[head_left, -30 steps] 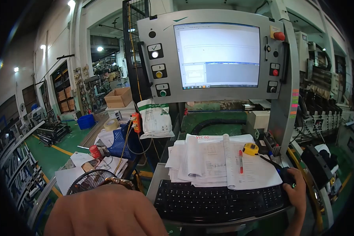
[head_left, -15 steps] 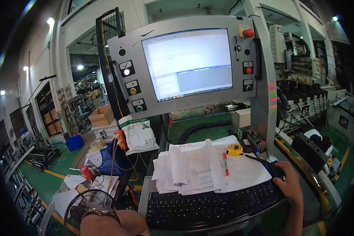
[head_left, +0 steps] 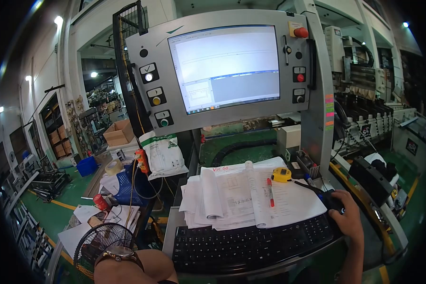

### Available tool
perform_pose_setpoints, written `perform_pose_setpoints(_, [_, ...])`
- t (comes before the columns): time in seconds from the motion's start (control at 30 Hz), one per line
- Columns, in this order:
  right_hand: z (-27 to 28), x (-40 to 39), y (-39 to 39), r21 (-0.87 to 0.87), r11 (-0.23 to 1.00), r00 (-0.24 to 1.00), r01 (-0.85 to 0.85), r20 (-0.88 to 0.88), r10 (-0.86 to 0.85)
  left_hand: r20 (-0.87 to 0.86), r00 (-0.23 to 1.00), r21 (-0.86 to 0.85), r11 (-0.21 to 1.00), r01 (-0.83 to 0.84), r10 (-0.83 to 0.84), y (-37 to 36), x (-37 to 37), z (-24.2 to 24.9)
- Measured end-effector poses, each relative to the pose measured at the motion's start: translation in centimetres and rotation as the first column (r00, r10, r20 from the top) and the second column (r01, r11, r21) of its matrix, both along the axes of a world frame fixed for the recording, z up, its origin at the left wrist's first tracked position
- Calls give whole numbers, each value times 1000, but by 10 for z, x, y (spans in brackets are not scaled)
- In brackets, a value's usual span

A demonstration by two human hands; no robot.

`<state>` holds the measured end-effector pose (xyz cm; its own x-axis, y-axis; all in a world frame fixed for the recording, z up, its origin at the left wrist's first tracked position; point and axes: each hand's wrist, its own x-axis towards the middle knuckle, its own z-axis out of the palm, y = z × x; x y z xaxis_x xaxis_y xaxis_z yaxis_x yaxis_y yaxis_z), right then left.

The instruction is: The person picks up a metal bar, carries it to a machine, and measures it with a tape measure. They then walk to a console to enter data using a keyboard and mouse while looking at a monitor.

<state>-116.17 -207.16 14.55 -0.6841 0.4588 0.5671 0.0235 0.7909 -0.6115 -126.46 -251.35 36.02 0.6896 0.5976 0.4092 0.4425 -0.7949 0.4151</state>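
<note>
My right hand (head_left: 348,218) rests over a dark computer mouse (head_left: 333,200), its fingers curled around it, at the right end of the black keyboard (head_left: 251,248). At the lower left, my left wrist (head_left: 116,272) wears a wristwatch (head_left: 120,253) and is next to a black round fan grille (head_left: 92,241). The fingers of that hand cannot be made out. Above the keyboard lie printed papers (head_left: 232,194), some with curled pages. On them are a red pen (head_left: 270,193) and a yellow tape measure (head_left: 281,174). A lit monitor (head_left: 227,66) shows thin lines in a window.
The grey control panel (head_left: 128,47) has several buttons and a red knob (head_left: 300,32). A white plastic bag (head_left: 164,156) hangs beneath it, beside an orange device (head_left: 141,161). At left are a blue bin (head_left: 86,166) and a cardboard box (head_left: 118,132). Machinery (head_left: 364,118) stands at right.
The view has shifted slightly, with the panel and papers now a little higher and further left in the frame. My right hand remains on the mouse.
</note>
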Motion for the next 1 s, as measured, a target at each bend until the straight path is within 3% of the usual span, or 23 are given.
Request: perform_pose_setpoints(1.0, [2, -2, -2, -8, 1000, 999, -2, 46, 2, 7, 1000, -12, 1000, -24, 24, 1, -2, -3])
